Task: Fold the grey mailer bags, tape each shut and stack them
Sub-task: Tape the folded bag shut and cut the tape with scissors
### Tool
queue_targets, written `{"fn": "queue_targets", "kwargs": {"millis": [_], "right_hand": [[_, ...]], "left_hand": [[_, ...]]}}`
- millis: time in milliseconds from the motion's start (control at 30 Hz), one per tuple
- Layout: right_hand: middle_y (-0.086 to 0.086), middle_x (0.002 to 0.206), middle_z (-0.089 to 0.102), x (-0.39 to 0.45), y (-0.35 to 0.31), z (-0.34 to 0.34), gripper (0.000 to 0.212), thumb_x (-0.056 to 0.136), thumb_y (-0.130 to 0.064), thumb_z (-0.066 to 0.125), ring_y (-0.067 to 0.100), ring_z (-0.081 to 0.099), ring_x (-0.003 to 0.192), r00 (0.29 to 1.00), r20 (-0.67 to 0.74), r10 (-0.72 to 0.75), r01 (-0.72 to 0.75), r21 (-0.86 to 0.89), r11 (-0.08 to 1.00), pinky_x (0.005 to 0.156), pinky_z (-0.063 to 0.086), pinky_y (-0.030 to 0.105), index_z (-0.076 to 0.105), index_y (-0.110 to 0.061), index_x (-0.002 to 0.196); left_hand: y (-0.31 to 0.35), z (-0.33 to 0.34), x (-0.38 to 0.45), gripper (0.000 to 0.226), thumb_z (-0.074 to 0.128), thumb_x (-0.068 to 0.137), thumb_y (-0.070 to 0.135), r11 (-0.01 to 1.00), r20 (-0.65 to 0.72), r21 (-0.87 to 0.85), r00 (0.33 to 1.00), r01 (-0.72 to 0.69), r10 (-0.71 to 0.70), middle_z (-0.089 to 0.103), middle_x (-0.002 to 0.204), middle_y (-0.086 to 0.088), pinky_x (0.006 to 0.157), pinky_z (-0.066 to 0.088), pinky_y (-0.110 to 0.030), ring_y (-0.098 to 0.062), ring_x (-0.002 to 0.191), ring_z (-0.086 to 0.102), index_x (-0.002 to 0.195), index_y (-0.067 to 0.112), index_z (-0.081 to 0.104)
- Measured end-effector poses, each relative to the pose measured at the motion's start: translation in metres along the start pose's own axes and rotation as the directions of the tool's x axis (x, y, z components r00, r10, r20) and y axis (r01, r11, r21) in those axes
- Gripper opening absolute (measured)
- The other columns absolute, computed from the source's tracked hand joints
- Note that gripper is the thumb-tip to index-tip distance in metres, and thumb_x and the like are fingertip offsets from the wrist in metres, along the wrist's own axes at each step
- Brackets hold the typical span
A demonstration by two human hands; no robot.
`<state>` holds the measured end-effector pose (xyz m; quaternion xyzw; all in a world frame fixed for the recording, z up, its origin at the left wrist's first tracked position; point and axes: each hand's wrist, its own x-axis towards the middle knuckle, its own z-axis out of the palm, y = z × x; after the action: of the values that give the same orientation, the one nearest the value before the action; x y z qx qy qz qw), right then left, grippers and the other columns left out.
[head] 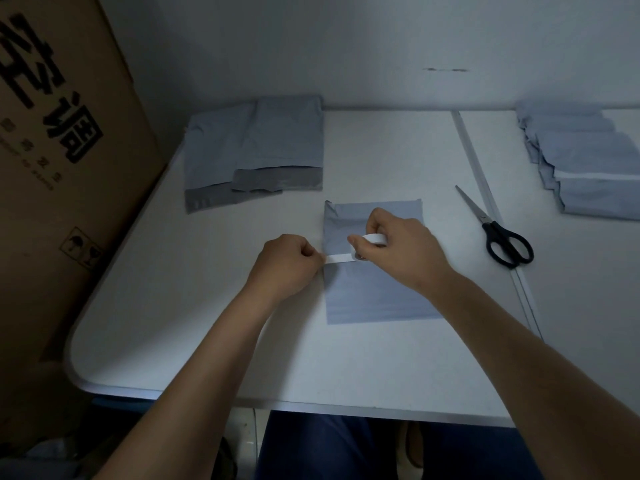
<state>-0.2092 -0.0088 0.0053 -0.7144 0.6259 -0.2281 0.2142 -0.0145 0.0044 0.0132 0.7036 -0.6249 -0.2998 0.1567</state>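
Observation:
A folded grey mailer bag (375,296) lies flat in the middle of the white table (207,323). Over its upper half my right hand (401,247) grips a small roll of white tape (372,241). A short strip of tape (339,258) runs left from the roll to my left hand (287,263), which pinches its free end at the bag's left edge. Unfolded grey bags (256,150) with dark flaps lie at the back left. A pile of several folded bags (588,168) sits at the back right.
Black-handled scissors (498,233) lie right of the bag, beside a seam (485,188) that runs across the table. A large cardboard box (62,168) stands against the table's left side. A white wall rises behind the table.

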Motion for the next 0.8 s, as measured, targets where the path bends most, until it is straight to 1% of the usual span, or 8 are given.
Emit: {"fn": "queue_targets", "kwargs": {"millis": [67,233,333,433,500,600,700,800], "right_hand": [[-0.006,0.068,0.063,-0.001,-0.002,-0.002,0.033,0.084,-0.058,0.055,0.013,0.057,0.06,1.0,0.006,-0.006,0.006,-0.035,0.999,0.057,0.041,0.03,0.044,-0.027,0.078],[-0.006,0.067,0.061,-0.001,-0.007,-0.003,0.034,0.086,-0.059,0.053,0.014,0.057,0.062,1.0,0.015,-0.023,0.025,-0.133,0.991,0.061,0.047,0.032,0.046,-0.026,0.083],[-0.006,0.066,0.059,-0.001,-0.009,-0.004,0.034,0.086,-0.058,0.052,0.015,0.056,0.061,0.999,0.009,-0.036,0.037,-0.167,0.985,0.06,0.047,0.032,0.047,-0.024,0.084],[-0.006,0.064,0.056,-0.001,-0.011,-0.003,0.033,0.087,-0.056,0.052,0.014,0.054,0.061,0.998,0.011,-0.056,0.057,-0.187,0.981,0.059,0.045,0.031,0.047,-0.023,0.086],[-0.005,0.066,0.058,-0.002,-0.013,-0.004,0.033,0.088,-0.055,0.052,0.015,0.055,0.062,0.997,0.015,-0.072,0.074,-0.202,0.977,0.059,0.045,0.031,0.048,-0.022,0.087],[-0.005,0.066,0.057,-0.002,-0.015,-0.005,0.033,0.089,-0.054,0.052,0.017,0.055,0.063,0.996,0.02,-0.086,0.088,-0.217,0.972,0.059,0.044,0.031,0.049,-0.021,0.088],[-0.007,0.064,0.053,-0.002,-0.015,-0.004,0.032,0.089,-0.053,0.052,0.018,0.054,0.064,0.995,0.017,-0.093,0.095,-0.227,0.969,0.059,0.043,0.031,0.048,-0.021,0.088],[-0.006,0.065,0.053,-0.002,-0.015,-0.004,0.032,0.089,-0.053,0.052,0.018,0.055,0.064,0.995,0.015,-0.1,0.101,-0.234,0.967,0.058,0.042,0.03,0.048,-0.021,0.088]], "left_hand": [[0.0,0.001,-0.001,0.024,0.059,0.09,0.03,1.0,-0.008,0.009,1.0,0.0,0.0,0.068,0.079,-0.005,0.061,0.045,-0.029,-0.02,0.075,0.063,0.084,0.007,0.067],[0.003,0.003,-0.002,0.027,0.056,0.09,0.028,0.996,-0.027,0.089,0.999,-0.023,0.025,0.068,0.086,-0.012,0.069,0.051,-0.04,-0.027,0.081,0.064,0.089,0.003,0.065],[0.003,0.004,-0.001,0.025,0.056,0.091,0.028,0.992,-0.024,0.121,0.999,-0.037,0.041,0.067,0.085,-0.012,0.065,0.048,-0.035,-0.027,0.079,0.063,0.086,0.005,0.064],[0.003,0.007,0.0,0.019,0.055,0.091,0.03,0.986,-0.025,0.161,0.999,-0.037,0.041,0.062,0.08,-0.001,0.057,0.041,-0.029,-0.017,0.072,0.057,0.077,0.017,0.056],[0.004,0.008,0.0,0.019,0.054,0.091,0.031,0.981,-0.029,0.192,0.999,-0.038,0.045,0.059,0.081,0.002,0.053,0.035,-0.027,-0.015,0.071,0.055,0.075,0.021,0.051],[0.006,0.009,0.001,0.018,0.052,0.092,0.029,0.974,-0.012,0.223,0.999,-0.043,0.047,0.057,0.081,0.003,0.052,0.032,-0.027,-0.015,0.071,0.052,0.076,0.021,0.049],[0.007,0.009,0.004,0.019,0.051,0.091,0.028,0.966,0.013,0.253,0.999,-0.046,0.044,0.054,0.078,0.003,0.051,0.03,-0.027,-0.013,0.066,0.048,0.075,0.021,0.045],[0.01,0.007,0.007,0.019,0.052,0.089,0.027,0.955,0.051,0.294,0.998,-0.045,0.031,0.054,0.075,0.002,0.051,0.031,-0.027,-0.014,0.064,0.048,0.074,0.019,0.045]]}}
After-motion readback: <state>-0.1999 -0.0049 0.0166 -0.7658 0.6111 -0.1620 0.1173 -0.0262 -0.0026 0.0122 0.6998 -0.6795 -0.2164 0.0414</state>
